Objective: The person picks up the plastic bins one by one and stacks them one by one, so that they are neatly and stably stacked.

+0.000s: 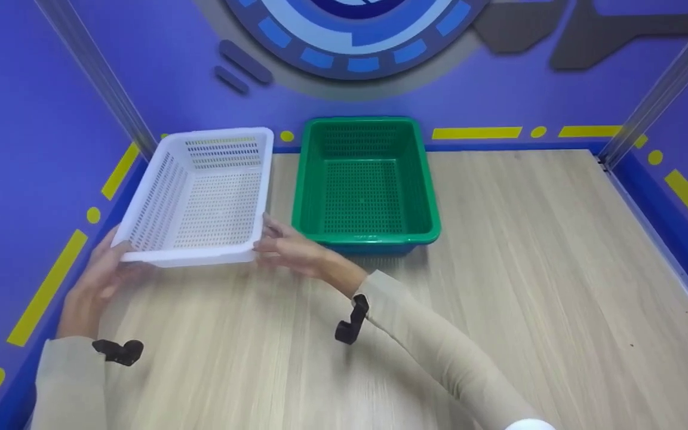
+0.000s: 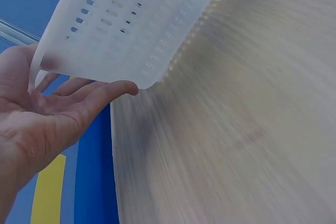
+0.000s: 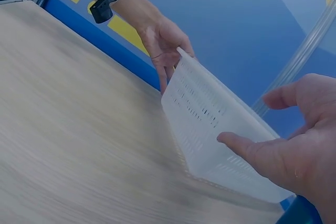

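A white perforated plastic basket (image 1: 218,206) is at the left of the table, overlapping the blue wall in the head view. My left hand (image 1: 102,272) grips its near left corner. In the left wrist view, that thumb is at the rim and the fingers (image 2: 113,94) reach beneath the wall. At the near right corner, my right hand (image 1: 290,248) holds the basket, blurred in the head view. The right wrist view has its digits on either side of the rim, with one finger (image 3: 239,144) across the outer wall.
Right of the white basket stands a green perforated basket (image 1: 430,206), with a blue lower part showing below its front rim. Blue panels with yellow marks (image 1: 476,133) border the wooden table (image 1: 517,286) at the back and sides. Metal posts (image 1: 657,89) rise at the back corners.
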